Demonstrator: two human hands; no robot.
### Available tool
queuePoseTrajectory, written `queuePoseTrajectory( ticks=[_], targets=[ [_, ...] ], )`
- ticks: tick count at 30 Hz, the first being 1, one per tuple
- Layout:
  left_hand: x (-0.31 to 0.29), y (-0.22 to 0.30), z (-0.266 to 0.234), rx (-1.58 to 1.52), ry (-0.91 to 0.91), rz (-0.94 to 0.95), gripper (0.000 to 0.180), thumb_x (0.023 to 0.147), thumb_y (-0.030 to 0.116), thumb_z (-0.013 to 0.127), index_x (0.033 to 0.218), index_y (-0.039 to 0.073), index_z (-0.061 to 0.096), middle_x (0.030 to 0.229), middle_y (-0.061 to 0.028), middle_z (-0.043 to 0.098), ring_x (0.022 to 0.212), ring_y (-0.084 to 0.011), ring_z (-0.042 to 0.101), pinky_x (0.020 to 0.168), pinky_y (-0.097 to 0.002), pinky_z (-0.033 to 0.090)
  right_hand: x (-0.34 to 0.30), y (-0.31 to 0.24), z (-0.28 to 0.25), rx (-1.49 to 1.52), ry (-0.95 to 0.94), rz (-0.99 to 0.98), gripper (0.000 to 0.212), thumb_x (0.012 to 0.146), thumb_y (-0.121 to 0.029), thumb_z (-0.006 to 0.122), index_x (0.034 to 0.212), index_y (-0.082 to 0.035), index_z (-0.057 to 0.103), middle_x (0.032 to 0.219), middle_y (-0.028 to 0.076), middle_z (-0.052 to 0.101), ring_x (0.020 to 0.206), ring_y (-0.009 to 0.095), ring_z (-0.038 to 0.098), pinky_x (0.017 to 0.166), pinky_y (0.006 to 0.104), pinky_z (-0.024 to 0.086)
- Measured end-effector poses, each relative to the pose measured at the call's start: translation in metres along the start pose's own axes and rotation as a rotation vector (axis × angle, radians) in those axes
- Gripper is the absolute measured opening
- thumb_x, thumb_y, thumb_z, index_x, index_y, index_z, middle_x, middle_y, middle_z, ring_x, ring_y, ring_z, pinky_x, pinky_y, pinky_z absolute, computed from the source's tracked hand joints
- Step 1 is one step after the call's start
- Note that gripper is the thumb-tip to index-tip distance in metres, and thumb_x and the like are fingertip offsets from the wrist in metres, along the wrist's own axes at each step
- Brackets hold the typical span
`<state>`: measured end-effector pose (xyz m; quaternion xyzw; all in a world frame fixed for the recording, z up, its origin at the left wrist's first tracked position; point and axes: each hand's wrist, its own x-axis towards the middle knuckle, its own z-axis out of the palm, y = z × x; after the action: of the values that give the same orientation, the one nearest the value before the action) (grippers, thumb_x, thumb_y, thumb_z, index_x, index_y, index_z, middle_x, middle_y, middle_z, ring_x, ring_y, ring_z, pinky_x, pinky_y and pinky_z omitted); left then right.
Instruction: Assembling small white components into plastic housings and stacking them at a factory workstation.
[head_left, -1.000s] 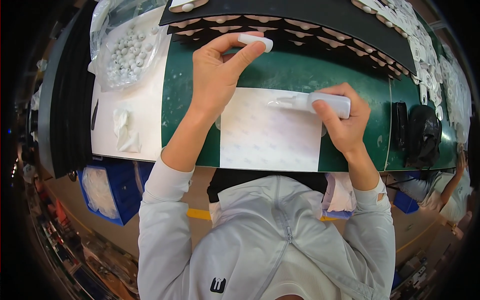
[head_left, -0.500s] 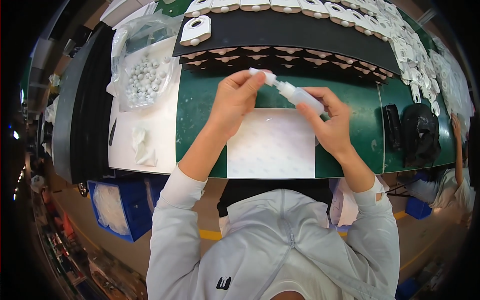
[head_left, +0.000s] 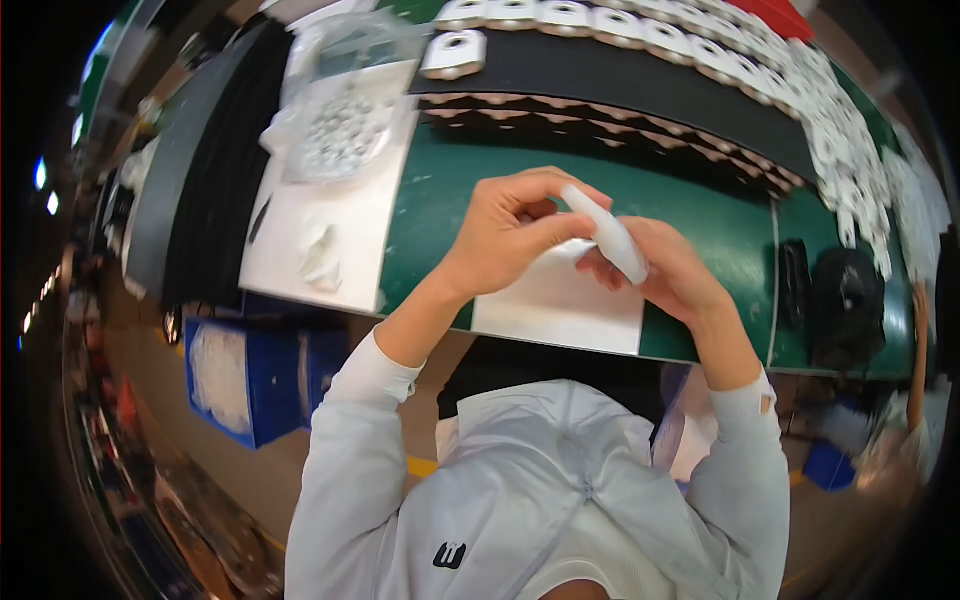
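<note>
Between my two hands is a small white squeeze bottle (head_left: pixel 618 243), tilted and slightly blurred, above the near part of the work table. My left hand (head_left: pixel 520 228) is closed, its thumb and forefinger about the bottle's upper end. Round the lower end my right hand (head_left: pixel 668 268) is closed, with some fingers behind the bottle. The nozzle cannot be made out. Below the hands a white sheet (head_left: pixel 560 308) lies on the green table top (head_left: pixel 440 200).
Black stepped racks (head_left: pixel 640 75) bearing rows of white flat parts (head_left: pixel 455 55) stand at the back. To the left lies a clear bag of small white balls (head_left: pixel 345 130) beside a crumpled tissue (head_left: pixel 320 258). A black bag (head_left: pixel 850 300) sits at right, near another person's arm (head_left: pixel 918 350).
Half a second ago the left hand held a small white cap-like piece apart from the bottle's nozzle. Now both hands meet on the bottle, lower and nearer. The whole view has tilted.
</note>
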<state>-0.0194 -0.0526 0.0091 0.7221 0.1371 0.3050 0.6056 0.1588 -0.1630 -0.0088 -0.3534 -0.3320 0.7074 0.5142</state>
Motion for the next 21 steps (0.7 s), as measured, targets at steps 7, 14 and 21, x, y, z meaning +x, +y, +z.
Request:
queuePoseTrajectory(
  ticks=[7, 14, 21],
  targets=[
    [-0.036, 0.064, -0.123, 0.44, 0.669, 0.04, 0.011, 0.079, 0.007, 0.064, 0.084, -0.004, 0.065, 0.076, -0.0027, 0.064, 0.068, -0.0044, 0.055, 0.06, -0.0161, 0.043, -0.044, -0.024, -0.029, -0.314, 0.361, -0.339, 0.039, 0.092, -0.022, 0.046, 0.122, 0.003, 0.045, 0.106, 0.011, 0.058, 0.089, 0.013, 0.053, 0.079, 0.0243, 0.042],
    [-0.067, 0.03, -0.282, 1.294, 1.054, -0.066, 0.028, 0.075, 0.03, 0.066, 0.087, 0.005, 0.067, 0.08, -0.0084, 0.067, 0.073, -0.0209, 0.064, 0.066, -0.0322, 0.048, -0.088, -0.049, -0.061, -0.891, 0.686, -0.318, 0.029, 0.089, -0.017, 0.053, 0.114, -0.003, 0.056, 0.095, 0.003, 0.062, 0.079, 0.006, 0.052, 0.069, 0.018, 0.039],
    [-0.066, -0.023, -0.326, 1.378, 1.124, -0.261, 0.039, 0.072, 0.046, 0.064, 0.082, 0.008, 0.068, 0.08, -0.0134, 0.066, 0.077, -0.0312, 0.063, 0.067, -0.0411, 0.048, -0.132, -0.062, -0.059, -1.062, 0.81, -0.271, 0.029, 0.087, -0.016, 0.055, 0.112, -0.001, 0.056, 0.094, 0.005, 0.063, 0.077, 0.007, 0.052, 0.067, 0.0184, 0.039]
  ],
)
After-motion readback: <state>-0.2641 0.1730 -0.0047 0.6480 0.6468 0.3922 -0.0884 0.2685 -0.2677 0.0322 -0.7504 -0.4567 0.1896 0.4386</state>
